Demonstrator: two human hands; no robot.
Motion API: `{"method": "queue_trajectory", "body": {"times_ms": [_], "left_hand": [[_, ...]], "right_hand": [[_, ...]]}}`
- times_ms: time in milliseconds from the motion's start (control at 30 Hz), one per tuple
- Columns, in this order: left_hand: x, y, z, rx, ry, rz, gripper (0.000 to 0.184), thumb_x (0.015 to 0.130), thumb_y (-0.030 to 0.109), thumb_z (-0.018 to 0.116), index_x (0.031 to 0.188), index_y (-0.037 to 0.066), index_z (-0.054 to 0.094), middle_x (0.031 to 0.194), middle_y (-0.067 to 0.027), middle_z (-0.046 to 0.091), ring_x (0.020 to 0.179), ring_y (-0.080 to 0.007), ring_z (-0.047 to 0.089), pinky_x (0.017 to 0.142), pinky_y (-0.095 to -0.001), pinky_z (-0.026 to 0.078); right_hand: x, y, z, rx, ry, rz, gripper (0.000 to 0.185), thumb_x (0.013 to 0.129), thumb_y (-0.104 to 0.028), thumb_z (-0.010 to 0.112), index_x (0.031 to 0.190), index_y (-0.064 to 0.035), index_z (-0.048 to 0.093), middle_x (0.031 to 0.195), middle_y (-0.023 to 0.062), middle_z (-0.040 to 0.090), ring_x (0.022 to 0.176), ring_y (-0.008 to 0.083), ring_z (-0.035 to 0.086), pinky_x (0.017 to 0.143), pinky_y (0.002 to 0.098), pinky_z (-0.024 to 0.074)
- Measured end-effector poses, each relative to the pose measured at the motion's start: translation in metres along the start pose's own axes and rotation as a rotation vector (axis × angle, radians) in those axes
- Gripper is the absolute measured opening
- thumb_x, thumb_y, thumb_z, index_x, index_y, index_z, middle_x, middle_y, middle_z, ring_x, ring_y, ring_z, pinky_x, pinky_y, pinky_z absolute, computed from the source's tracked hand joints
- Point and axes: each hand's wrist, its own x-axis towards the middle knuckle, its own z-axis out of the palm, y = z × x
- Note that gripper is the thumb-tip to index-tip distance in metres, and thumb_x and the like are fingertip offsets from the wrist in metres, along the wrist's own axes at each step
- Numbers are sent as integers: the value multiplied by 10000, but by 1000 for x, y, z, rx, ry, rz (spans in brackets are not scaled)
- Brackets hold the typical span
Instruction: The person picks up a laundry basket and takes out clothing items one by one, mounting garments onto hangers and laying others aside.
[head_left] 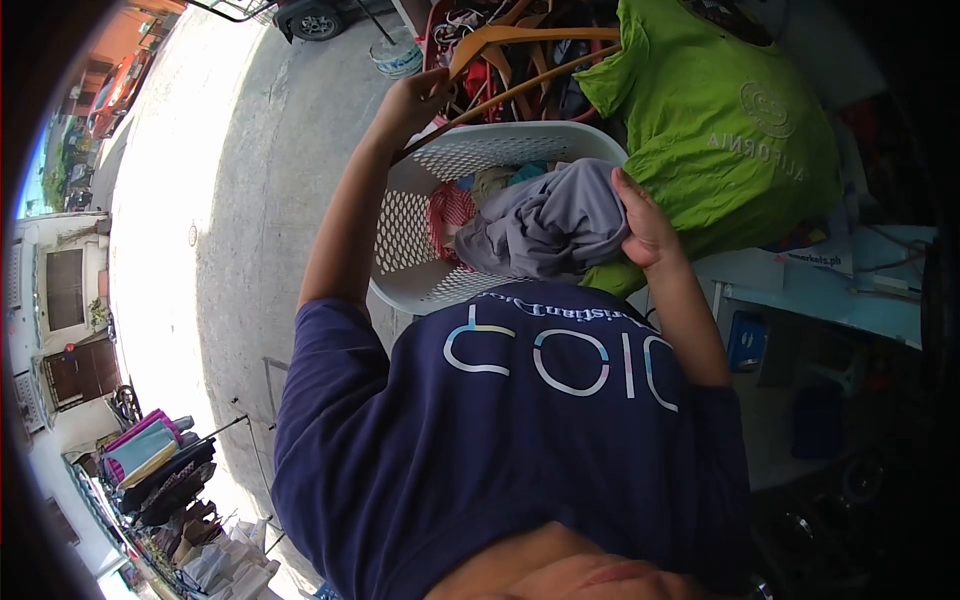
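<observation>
My left hand (408, 108) is closed around a wooden clothes hanger (540, 36) at the upper middle. The hanger's far end meets a lime-green T-shirt (715, 130) with lettering on it, which spreads across the upper right. My right hand (648, 225) grips a bunched grey garment (550, 225), its thumb along the cloth's right side and its other fingers mostly hidden. Beneath the grey garment stands a white perforated laundry basket (405, 205). A red-and-white patterned cloth (450, 212) and other clothes lie inside it.
Beyond the basket, a red container (434, 50) holds several hangers. A bucket (396, 56) stands on the concrete ground (280, 130) near a vehicle wheel (316, 24). To the right is a light-blue table edge (800, 305). Laundry (150, 450) hangs at lower left.
</observation>
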Motion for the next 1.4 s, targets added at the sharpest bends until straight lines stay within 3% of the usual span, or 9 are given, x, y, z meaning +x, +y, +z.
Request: {"method": "queue_trajectory", "body": {"times_ms": [200, 500, 667, 767, 967, 1067, 1233, 1333, 1400], "left_hand": [[-96, -23, -17, 237, 440, 273, 295, 902, 97, 596, 1192, 46, 621, 790, -5, 628, 754, -87, 593, 657, -278, 487], [-213, -55, -72, -685, 299, 54, 238, 963, 200, 554, 1097, 8, 594, 640, 92, 452, 496, 23, 313, 448, -145, 237], [-222, -53, -30, -739, 323, 6, 184, 932, 220, 604, 883, 52, 549, 671, 4, 557, 530, -57, 537, 464, -205, 426], [-197, -8, 29, -1012, 255, 36, 155, 941, 181, 587, 927, 46, 511, 920, -57, 612, 874, -153, 628, 751, -294, 542], [-175, 7, 94, -1355, 111, -148, 167, 904, 126, 614, 1012, 27, 532, 950, -50, 631, 876, -131, 601, 752, -279, 516], [-193, 11, 80, -1400, 70, -146, 167, 884, 106, 633, 1003, 24, 549, 934, -33, 629, 848, -112, 594, 740, -265, 505], [-192, 7, 49, -1166, 202, -103, 173, 849, 73, 664, 989, 20, 577, 907, -7, 626, 800, -82, 580, 721, -242, 486], [-202, 11, 21, -675, 366, 136, 137, 822, 23, 667, 928, 21, 581, 805, 32, 586, 734, -53, 528, 653, -221, 451], [-208, 0, 6, -586, 347, 38, 103, 846, -15, 630, 866, 33, 541, 794, 35, 512, 751, -57, 471, 693, -199, 406]], "right_hand": [[12, -12, -13, -148, -135, -42, 466, 970, -269, 533, 1396, -146, 389, 1266, -7, 530, 1140, 115, 524, 958, 317, 447], [14, -48, 38, -430, -82, -180, 489, 999, -258, 462, 1414, -31, 338, 1331, 62, 500, 1206, 138, 491, 1025, 292, 387], [-13, -62, 101, -293, -354, -174, 448, 989, -267, 474, 1356, -16, 421, 1268, 86, 553, 1161, 173, 539, 1013, 326, 418], [-45, -61, 132, -5, -682, -145, 468, 959, -287, 505, 1313, 14, 454, 1265, 120, 555, 1157, 211, 550, 992, 340, 436], [-45, 36, 92, -629, 56, -489, 409, 927, -219, 528, 1264, 2, 457, 1206, 130, 533, 1080, 174, 524, 941, 302, 426], [-54, 63, 63, -539, -95, 78, 463, 936, -242, 554, 1305, 13, 436, 1238, 110, 527, 1095, 196, 509, 936, 314, 415], [-61, 22, 75, -1321, -319, -388, 390, 945, -270, 557, 1243, -21, 514, 943, 109, 659, 893, 196, 619, 832, 307, 484], [-68, -18, 91, -1800, 109, -140, 452, 890, -344, 631, 1167, 9, 577, 990, 224, 642, 956, 281, 644, 841, 348, 481], [-71, -27, 76, -1483, 76, -384, 486, 825, -389, 685, 1100, 6, 619, 987, 201, 648, 905, 276, 652, 800, 352, 488]]}}
